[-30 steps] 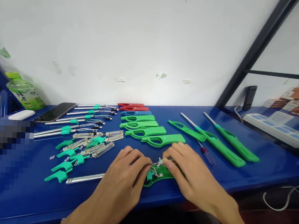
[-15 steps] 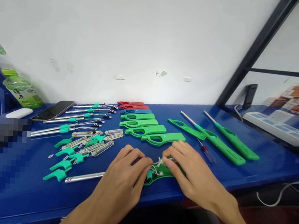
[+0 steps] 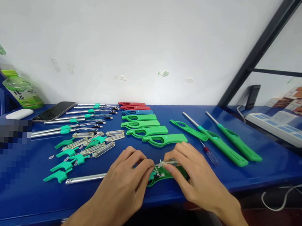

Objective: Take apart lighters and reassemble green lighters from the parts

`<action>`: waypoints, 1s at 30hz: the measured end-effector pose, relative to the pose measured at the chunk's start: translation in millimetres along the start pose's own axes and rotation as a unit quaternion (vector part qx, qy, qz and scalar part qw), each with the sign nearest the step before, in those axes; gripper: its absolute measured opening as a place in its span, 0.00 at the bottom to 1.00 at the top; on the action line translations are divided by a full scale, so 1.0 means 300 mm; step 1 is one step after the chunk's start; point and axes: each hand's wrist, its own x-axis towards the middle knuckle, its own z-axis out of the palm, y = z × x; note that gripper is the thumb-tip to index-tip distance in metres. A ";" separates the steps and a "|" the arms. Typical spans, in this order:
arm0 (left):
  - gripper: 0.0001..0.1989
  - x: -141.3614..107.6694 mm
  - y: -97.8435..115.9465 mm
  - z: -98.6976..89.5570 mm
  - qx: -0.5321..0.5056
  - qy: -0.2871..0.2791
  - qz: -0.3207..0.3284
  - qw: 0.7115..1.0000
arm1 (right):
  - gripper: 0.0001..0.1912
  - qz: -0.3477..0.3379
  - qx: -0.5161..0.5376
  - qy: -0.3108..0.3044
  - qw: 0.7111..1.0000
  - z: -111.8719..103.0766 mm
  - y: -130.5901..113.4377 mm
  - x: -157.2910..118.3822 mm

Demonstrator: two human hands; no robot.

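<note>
Near the front edge of the table lies an open green lighter casing (image 3: 169,174), with a metal tube (image 3: 85,179) reaching out to its left. My left hand (image 3: 126,179) is closed over the joint of tube and casing, thumb and forefinger pressed together beside a teal piece (image 3: 152,175) and thin white wires (image 3: 160,171). The fingertips hide what exactly is pinched. Above the casing, my right hand (image 3: 193,173) pinches a clear fuel tank (image 3: 172,162) with a whitish valve end pointing left.
Left are tubes with wires (image 3: 89,116), clear tanks (image 3: 104,150) and teal triggers (image 3: 60,176). Casing halves (image 3: 166,139) lie behind my hands. Rightward are a screwdriver (image 3: 209,155), a loose casing half (image 3: 191,130) and two long lighters (image 3: 224,146). A bottle (image 3: 23,91) and phone (image 3: 55,111) stand far left.
The clear tank has shifted slightly and shows more between my right fingers. The casing has moved a little to the right. My left hand keeps nearly the same place.
</note>
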 end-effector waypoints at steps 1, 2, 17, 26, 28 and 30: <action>0.08 -0.001 0.001 -0.001 -0.002 0.000 -0.002 1.000 | 0.05 -0.004 0.001 0.003 1.000 0.000 0.000 0.000; 0.08 -0.002 0.003 -0.001 -0.004 0.000 -0.003 1.000 | 0.05 -0.008 0.001 0.007 1.000 0.001 0.000 -0.001; 0.07 -0.006 0.000 0.000 -0.018 0.012 -0.003 1.000 | 0.03 -0.029 -0.002 0.024 0.999 0.006 0.002 -0.004; 0.07 0.000 -0.001 -0.001 -0.005 0.013 0.009 1.000 | 0.05 -0.024 0.005 0.008 1.000 0.003 0.004 -0.005; 0.07 0.000 -0.003 0.000 0.000 0.009 0.015 1.000 | 0.05 -0.027 0.005 0.006 1.000 0.002 0.004 -0.004; 0.07 0.000 -0.006 0.001 0.004 0.006 0.021 1.000 | 0.05 -0.032 0.005 0.004 0.999 0.001 0.004 -0.004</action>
